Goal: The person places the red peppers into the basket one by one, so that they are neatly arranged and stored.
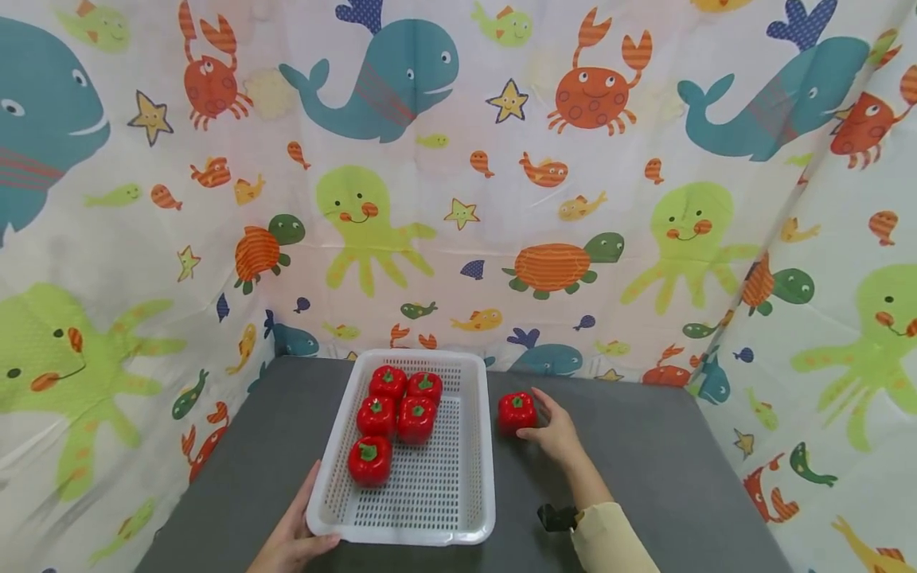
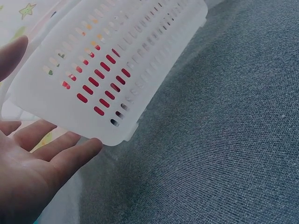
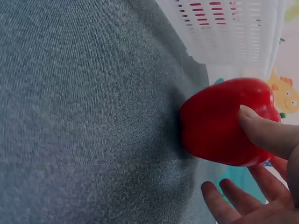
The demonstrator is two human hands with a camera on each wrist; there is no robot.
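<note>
In the head view, a red bell pepper [image 1: 517,412] stands on the grey table to the right of a white plastic basket [image 1: 458,493]. My right hand [image 1: 555,430] holds this pepper from its right side. The right wrist view shows the thumb [image 3: 266,133] pressed on the bell pepper [image 3: 224,123], with a finger partly hidden behind it and other fingers spread away. At the basket's near left corner, my left hand [image 1: 294,529] grips the rim and wall. Several more red bell peppers [image 1: 370,461] with green stems sit in the basket's left and far part.
A dark grey cloth covers the table [image 1: 616,446]. Behind and on both sides hangs a white curtain [image 1: 458,183] printed with sea animals. A small black object [image 1: 556,518] is at the right wrist, by the cream sleeve [image 1: 612,537].
</note>
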